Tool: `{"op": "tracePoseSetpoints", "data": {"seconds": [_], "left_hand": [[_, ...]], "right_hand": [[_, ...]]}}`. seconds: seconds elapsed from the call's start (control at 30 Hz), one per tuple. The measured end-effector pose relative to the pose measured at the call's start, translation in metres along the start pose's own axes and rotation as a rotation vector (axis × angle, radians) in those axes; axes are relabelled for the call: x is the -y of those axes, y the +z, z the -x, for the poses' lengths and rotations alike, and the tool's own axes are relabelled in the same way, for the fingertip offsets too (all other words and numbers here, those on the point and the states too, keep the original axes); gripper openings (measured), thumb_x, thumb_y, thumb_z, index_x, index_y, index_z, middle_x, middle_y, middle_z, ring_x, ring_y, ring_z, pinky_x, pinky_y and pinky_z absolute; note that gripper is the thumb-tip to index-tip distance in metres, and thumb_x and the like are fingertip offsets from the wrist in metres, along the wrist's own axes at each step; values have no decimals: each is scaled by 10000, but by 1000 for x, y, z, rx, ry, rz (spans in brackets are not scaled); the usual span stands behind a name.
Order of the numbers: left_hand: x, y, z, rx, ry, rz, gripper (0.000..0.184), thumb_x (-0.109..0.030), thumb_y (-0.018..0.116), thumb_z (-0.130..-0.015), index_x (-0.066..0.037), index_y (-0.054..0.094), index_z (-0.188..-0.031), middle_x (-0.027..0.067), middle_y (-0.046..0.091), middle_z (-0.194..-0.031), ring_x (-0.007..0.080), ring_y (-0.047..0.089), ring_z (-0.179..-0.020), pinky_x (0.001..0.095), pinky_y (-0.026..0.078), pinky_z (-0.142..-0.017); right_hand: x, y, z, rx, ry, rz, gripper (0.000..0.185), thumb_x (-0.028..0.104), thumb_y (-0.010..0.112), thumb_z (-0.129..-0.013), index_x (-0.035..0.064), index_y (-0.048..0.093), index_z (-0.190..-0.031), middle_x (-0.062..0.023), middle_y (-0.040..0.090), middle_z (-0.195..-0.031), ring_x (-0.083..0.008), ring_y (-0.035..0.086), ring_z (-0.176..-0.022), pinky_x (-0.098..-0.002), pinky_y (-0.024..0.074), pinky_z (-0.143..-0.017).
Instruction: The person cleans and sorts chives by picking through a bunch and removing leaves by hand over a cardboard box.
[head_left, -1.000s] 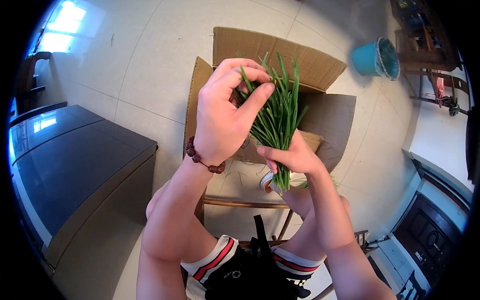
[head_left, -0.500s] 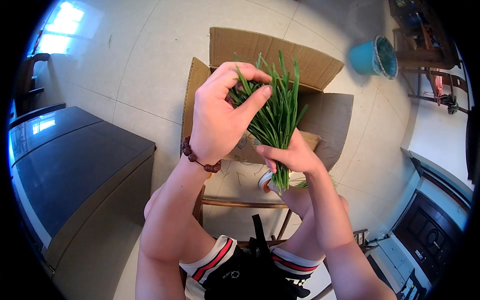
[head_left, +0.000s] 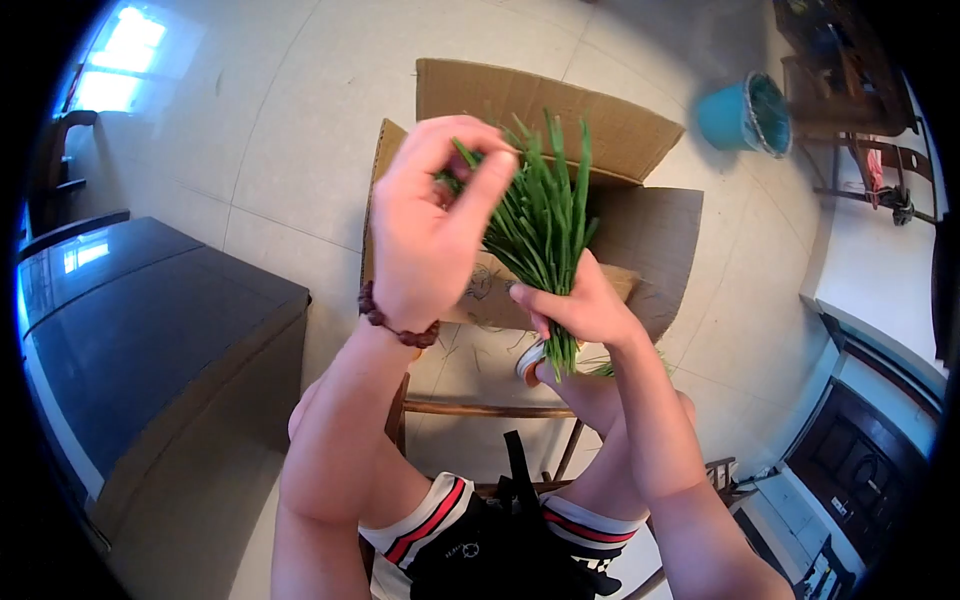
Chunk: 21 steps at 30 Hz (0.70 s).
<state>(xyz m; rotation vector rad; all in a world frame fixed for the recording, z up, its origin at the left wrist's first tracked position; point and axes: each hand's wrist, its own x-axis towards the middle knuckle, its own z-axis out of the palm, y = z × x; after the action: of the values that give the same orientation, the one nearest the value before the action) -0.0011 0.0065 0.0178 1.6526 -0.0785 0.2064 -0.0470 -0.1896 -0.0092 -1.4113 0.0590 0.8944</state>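
Note:
My right hand is wrapped round the lower stems of a bunch of green chives. The leaves fan upward and the stem ends stick out below the fist. My left hand, with a brown beaded bracelet on the wrist, is at the upper left of the bunch. Its thumb and index finger are pinched together near the leaf tips, and anything between them is too small and blurred to make out. Some leaves pass behind the left fingers. Behind and below the bunch stands an open cardboard box.
Loose green bits lie on the tiled floor before the box. A dark-topped cabinet stands at left. A teal bucket with a plastic liner is at upper right, beside wooden furniture. My legs and a wooden bar are below.
My left hand has moved slightly left and down, away from the middle of the leaves, its thumb and index finger now closed together. The right hand keeps its hold on the chives.

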Motion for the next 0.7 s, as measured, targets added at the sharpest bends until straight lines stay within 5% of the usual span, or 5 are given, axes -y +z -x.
{"op": "tracePoseSetpoints", "data": {"seconds": [0.07, 0.23, 0.4, 0.53, 0.7], "left_hand": [[0, -5, -3, -180, -178, 257, 46, -49, 662, -962, -14, 692, -962, 48, 679, -1033, 126, 592, -949, 277, 466, -827], [-3, -34, -4, -154, -251, 154, 100, -78, 584, -1023, -24, 665, -1000, 72, 662, -1135, 104, 558, -986, 267, 443, -831], [-8, -23, 0, 14, -29, -50, 128, -69, 534, -1041, -13, 637, -989, 112, 650, -1197, 163, 574, -1053, 305, 441, -954], [-11, -5, 4, 34, 154, -247, 35, 8, 685, -892, 4, 667, -921, 129, 699, -1082, 209, 633, -1030, 325, 488, -923], [-8, -3, -2, 101, 116, -272, 160, -15, 737, -852, -7, 702, -1008, 119, 699, -1105, 238, 647, -1049, 348, 499, -930]], "right_hand": [[1, -9, -1, -69, 16, 230, 99, 56, 660, -950, 1, 611, -883, -19, 613, -663, -92, 601, -532, -285, 482, -464], [-1, -27, -5, -561, -249, 1022, 239, 118, 750, -748, 32, 633, -938, -184, 693, -790, -420, 665, -776, -499, 545, -699], [1, -39, 1, -638, -296, 1109, 266, 129, 772, -723, 44, 624, -927, -164, 677, -786, -394, 670, -758, -497, 537, -667], [0, -39, 6, -561, -303, 1114, 302, 109, 791, -696, 49, 611, -931, -141, 673, -817, -376, 665, -773, -479, 536, -675], [2, -34, 8, -505, -357, 1143, 317, 81, 799, -661, 61, 586, -895, -118, 641, -789, -367, 650, -773, -471, 525, -673]]}}
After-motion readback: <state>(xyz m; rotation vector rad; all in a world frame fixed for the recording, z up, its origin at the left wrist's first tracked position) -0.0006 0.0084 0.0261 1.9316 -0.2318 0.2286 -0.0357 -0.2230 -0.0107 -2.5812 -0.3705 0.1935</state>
